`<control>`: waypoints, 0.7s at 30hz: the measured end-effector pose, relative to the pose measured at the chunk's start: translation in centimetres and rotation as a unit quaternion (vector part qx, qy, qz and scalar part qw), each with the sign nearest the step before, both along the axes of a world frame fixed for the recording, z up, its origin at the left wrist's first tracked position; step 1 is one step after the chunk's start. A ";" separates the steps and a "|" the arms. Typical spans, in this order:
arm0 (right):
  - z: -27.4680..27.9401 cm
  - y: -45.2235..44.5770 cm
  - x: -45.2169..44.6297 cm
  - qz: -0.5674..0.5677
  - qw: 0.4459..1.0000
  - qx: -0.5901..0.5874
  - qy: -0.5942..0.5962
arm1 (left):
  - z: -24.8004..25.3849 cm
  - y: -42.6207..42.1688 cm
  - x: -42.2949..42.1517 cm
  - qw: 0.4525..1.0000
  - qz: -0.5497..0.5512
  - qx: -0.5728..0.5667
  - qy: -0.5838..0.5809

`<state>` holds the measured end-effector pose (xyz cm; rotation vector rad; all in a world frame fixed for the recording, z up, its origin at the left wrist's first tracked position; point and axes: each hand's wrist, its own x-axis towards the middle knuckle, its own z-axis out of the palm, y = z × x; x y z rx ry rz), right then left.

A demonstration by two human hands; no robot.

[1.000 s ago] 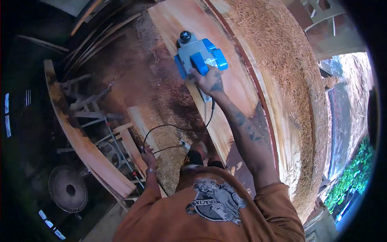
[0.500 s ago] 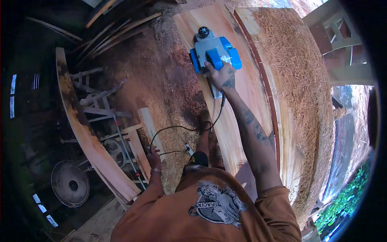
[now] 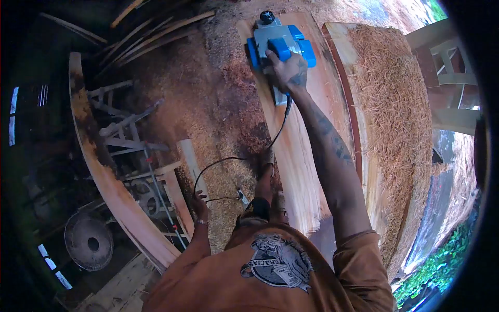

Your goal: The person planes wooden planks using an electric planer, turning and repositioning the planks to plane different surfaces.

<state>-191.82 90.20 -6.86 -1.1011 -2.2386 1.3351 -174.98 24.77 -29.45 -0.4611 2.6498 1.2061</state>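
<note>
My right hand is wrapped around the handle of a blue and grey electric planer. The planer lies flat near the far end of a wide pale wooden plank, its black front knob pointing away from me. From its rear, a black power cord loops down and across to the left. Low at my left side, my left hand has its fingers closed around that cord, clear of the plank. The planer's underside is hidden.
A second thick slab covered in curly shavings lies right of the plank. Sawdust coats the ground. To the left are a long curved board, wooden trestles and a fan. Loose sticks lie farther off.
My right hand has pushed the planer farther away along the plank, toward its far end. The cord behind it is drawn straighter. My left hand stays low, holding the cord. The view has shifted slightly.
</note>
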 end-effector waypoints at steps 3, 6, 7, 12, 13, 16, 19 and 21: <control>0.2 0.9 -1.7 0.019 1.000 -0.020 0.014 | -0.3 0.8 -0.7 0.997 0.041 0.055 0.022; 1.1 1.6 -3.0 0.022 1.000 -0.010 0.008 | 1.8 3.7 -1.4 0.997 0.046 0.043 0.033; 0.1 1.9 -3.7 0.013 1.000 0.017 0.014 | 2.2 4.3 -1.6 0.998 0.061 0.032 0.007; -1.1 2.9 -6.3 -0.010 0.996 0.066 0.065 | 2.5 5.6 -2.7 0.998 0.044 -0.006 -0.040; -1.0 3.0 -6.6 -0.010 0.995 0.070 0.065 | 1.4 4.4 -2.6 0.997 0.045 -0.001 -0.060; -0.6 3.5 -7.8 -0.013 0.995 0.072 0.060 | -2.3 1.5 -3.0 0.996 0.039 0.003 -0.077; -0.3 3.9 -9.1 -0.021 0.997 0.056 0.054 | 0.0 3.7 -3.3 0.998 0.031 -0.004 -0.051; -0.4 4.0 -9.9 -0.033 0.996 0.047 0.066 | 1.3 4.0 -3.9 0.995 0.043 -0.001 -0.092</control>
